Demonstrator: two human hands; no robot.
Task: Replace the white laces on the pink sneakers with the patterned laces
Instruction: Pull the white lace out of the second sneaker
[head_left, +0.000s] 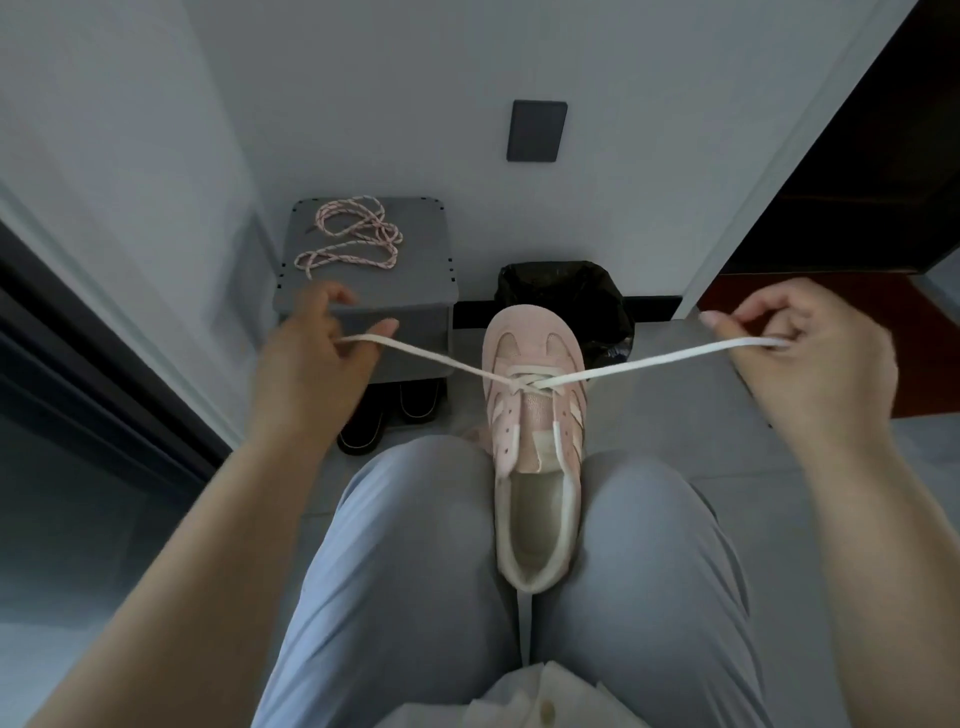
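A pink sneaker (535, 415) is wedged between my knees, toe pointing away. Its white lace (623, 366) runs only through the eyelets near the toe and stretches out taut to both sides. My left hand (317, 353) pinches the left end of the lace. My right hand (800, 353) grips the right end, fingers curled round it. The patterned pink-and-white laces (348, 236) lie coiled on top of a grey stool (415, 270) at the far left, beyond my left hand.
A bin lined with a black bag (561, 291) stands behind the sneaker's toe. Dark shoes (384, 415) sit under the stool. Walls close in on the left and behind; a door frame (769, 171) rises at the right. A dark wall plate (536, 131) hangs above.
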